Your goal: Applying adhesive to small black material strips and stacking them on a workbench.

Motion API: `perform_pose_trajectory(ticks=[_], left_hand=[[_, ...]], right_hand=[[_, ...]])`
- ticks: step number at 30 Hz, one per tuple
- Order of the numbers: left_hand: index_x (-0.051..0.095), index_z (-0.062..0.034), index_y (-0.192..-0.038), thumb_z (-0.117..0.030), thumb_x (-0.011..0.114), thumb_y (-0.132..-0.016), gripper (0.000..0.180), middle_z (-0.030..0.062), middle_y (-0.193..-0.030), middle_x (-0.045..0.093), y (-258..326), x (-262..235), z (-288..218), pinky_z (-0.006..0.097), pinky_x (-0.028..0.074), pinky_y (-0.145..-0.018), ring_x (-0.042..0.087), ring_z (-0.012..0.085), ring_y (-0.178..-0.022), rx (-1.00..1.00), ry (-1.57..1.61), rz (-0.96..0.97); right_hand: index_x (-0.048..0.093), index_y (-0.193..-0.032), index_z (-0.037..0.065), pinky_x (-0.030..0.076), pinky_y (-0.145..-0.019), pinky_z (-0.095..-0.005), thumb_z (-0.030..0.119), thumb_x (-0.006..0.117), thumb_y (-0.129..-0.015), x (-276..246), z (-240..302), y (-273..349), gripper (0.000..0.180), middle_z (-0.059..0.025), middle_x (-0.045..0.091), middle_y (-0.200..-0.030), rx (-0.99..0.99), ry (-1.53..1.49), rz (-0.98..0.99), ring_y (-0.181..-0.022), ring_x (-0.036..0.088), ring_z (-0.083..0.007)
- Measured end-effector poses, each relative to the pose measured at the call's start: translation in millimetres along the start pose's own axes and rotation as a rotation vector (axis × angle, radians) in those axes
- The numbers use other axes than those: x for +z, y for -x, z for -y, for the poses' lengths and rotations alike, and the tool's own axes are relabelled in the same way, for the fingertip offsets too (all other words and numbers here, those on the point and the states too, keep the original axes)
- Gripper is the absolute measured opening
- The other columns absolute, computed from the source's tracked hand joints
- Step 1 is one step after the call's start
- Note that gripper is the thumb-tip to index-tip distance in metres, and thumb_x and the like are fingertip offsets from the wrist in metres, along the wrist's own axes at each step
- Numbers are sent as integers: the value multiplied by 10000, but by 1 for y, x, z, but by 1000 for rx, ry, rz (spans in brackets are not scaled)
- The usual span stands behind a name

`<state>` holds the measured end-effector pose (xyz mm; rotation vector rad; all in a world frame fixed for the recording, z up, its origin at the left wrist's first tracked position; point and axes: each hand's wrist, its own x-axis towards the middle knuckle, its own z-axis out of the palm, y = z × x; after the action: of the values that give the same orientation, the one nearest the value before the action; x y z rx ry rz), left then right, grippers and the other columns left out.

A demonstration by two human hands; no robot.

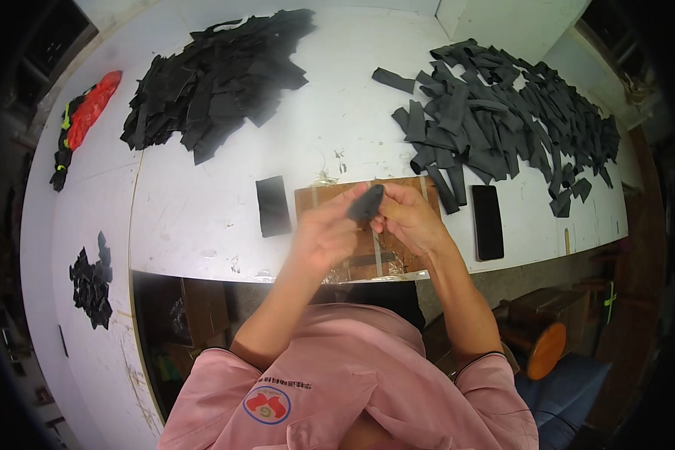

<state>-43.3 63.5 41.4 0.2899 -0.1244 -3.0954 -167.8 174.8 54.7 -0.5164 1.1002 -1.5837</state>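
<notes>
Between my two hands is a small dark fabric piece (365,205), folded or rolled, above a brown wooden board (307,201) near the table's front edge. My left hand (326,232) is closed on its left side, slightly blurred. The fingers of my right hand (409,216) pinch its upper right end. A flat black fabric rectangle (273,206) lies on the table just left of the board. To the right, past a few loose dark strips, a black phone (488,223) lies flat.
A large heap of flat black fabric pieces (210,82) covers the far left of the white table (345,90). Narrower dark grey tubes (487,112) spread over the far right. A small black pile (91,285) and a red bag (94,109) lie at the left. An orange stool (546,351) stands below right.
</notes>
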Motion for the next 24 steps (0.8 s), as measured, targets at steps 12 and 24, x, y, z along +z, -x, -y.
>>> perform_pose_trajectory(ticks=[12,24], left_hand=[[592,16,-856,19,554,-751,112,70,-885,592,3,50,16,237,435,-700,538,109,-794,916,-1261,-96],[567,34,-913,3,593,-740,178,88,-869,586,-4,55,14,209,451,-673,539,96,-786,618,-900,-68]], right_hand=[[543,-788,12,386,-525,-272,162,608,-741,26,41,21,170,-34,497,-675,-742,681,-279,-612,481,-124],[539,-673,6,405,-514,-362,184,604,-728,10,15,19,197,-100,498,-634,-708,1365,-172,-594,505,-261]])
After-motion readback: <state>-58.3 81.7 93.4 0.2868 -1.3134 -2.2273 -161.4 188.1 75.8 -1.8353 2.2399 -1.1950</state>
